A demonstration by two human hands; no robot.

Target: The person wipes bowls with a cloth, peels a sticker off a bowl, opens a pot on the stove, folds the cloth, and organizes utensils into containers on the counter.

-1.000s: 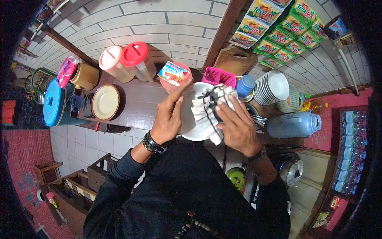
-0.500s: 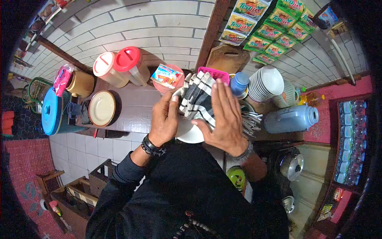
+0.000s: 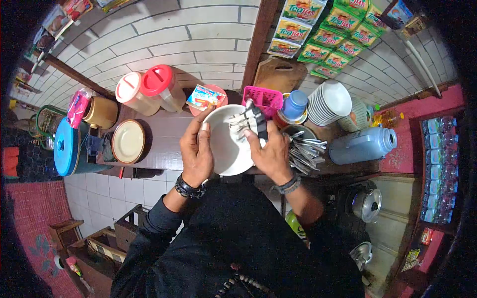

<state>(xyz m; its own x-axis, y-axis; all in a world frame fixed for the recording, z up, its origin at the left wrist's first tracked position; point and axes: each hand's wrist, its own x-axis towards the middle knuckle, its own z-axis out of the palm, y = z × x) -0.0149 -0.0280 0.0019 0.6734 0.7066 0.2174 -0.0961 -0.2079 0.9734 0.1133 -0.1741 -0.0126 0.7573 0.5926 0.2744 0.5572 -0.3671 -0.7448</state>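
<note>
A white bowl (image 3: 228,154) is held up in front of my chest, its inside facing me. My left hand (image 3: 197,151) grips its left side, thumb on the near face and fingers behind the rim. On the right side, my right hand (image 3: 271,154) pinches a black-and-white checked cloth (image 3: 256,121) over the rim. The cloth is bunched, and part of it lies against the bowl's inner wall. Behind the bowl, the right fingers are partly hidden.
Stacked white bowls (image 3: 330,104), a pink basket (image 3: 263,101), a blue-lidded jar (image 3: 295,104), and a bunch of cutlery (image 3: 305,151) stand close on the right. A thermos (image 3: 360,145) lies beyond. Plates (image 3: 128,140) and lidded pitchers (image 3: 164,88) are left.
The cloth, spread over the bowl and hiding most of it, has been drawn to the right rim. My right hand has gone from flat on the cloth to pinching it.
</note>
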